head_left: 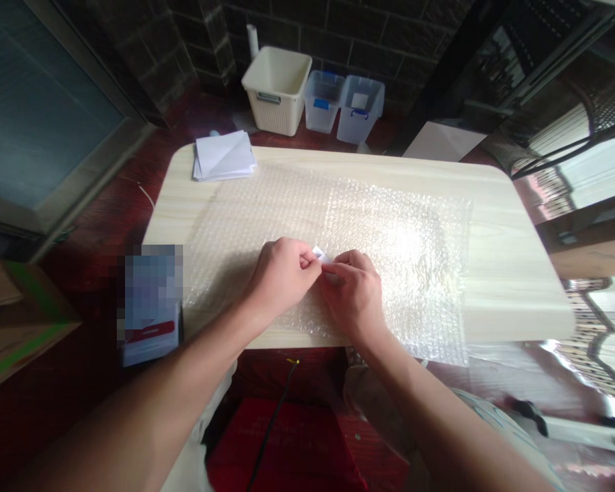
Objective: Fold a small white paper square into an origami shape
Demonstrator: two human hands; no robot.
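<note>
Small white piece (320,253) lies between both hands, over bubble wrap (389,236) on the table (512,273). Grip: left hand (285,273) and right hand (356,290) appear to pinch it. Risk: uneven pull could crease or drop it.

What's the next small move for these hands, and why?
I'd probably ease the right hand slightly aside: its fingertips and those of the left hand crowd the small white piece over the bubble wrap, seemingly hiding part of that piece.
</note>
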